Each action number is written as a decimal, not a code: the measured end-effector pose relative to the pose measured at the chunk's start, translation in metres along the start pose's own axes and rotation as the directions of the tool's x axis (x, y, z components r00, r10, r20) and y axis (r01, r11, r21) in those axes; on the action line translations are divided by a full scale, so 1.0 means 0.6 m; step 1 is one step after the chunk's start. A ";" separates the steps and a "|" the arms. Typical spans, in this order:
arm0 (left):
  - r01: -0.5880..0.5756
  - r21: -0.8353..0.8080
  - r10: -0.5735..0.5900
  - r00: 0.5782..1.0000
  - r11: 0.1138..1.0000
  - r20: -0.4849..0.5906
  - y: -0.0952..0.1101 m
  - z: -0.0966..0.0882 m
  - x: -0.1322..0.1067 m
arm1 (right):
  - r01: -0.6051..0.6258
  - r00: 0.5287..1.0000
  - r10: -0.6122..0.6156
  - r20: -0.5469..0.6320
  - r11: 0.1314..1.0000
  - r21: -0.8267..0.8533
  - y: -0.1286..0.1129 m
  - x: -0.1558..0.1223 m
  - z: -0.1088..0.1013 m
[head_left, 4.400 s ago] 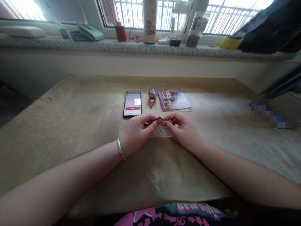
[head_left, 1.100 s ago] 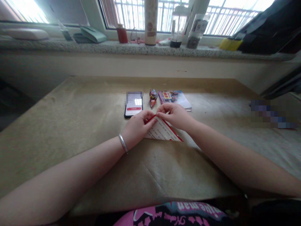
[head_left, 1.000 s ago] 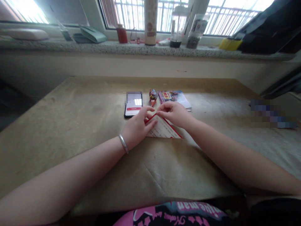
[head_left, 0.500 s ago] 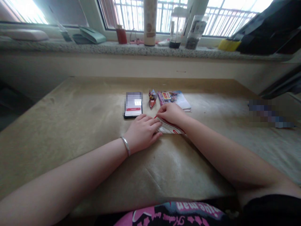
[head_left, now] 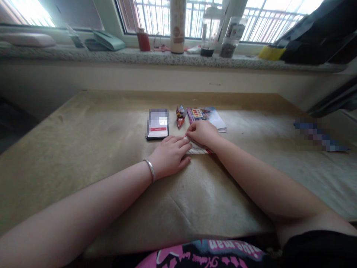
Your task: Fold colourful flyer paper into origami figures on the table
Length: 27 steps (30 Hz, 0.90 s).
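Note:
A sheet of white paper with red print lies on the table between my hands, partly hidden under them. My left hand rests flat on the sheet's left part with its fingers stretched out; a silver bangle circles that wrist. My right hand is closed in a pinch at the paper's upper edge, close to my left fingertips. Just beyond the hands lie a small folded-paper piece in red and dark colours and a stack of colourful printed sheets.
A phone with a lit screen lies left of the folded piece. A blurred flat item is at the table's right side. Along the windowsill stand a red container, a tall bottle and clear cups.
My right hand has shifted slightly away from me, drawing the paper's edge with it. Less of the sheet shows below it now. My left hand stays pressed on the paper.

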<state>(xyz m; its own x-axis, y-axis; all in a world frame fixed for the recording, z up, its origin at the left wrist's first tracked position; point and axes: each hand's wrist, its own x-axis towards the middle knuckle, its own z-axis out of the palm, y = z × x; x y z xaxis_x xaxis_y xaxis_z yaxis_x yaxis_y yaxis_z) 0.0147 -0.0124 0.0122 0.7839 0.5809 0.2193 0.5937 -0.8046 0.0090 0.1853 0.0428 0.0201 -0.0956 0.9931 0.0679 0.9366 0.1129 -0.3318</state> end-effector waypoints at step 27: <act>-0.263 -0.216 0.280 0.958 0.940 0.054 -0.036 -0.019 -0.015 | 0.010 1.000 -0.010 -0.015 1.000 0.010 0.000 -0.005 0.000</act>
<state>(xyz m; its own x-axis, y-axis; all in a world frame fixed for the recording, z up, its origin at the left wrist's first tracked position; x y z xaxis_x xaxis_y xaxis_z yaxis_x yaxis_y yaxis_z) -0.0069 -0.0018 0.0212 0.9274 0.3380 0.1601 0.3131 -0.9358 0.1619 0.1855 0.0400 0.0196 -0.0995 0.9913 0.0856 0.9320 0.1230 -0.3409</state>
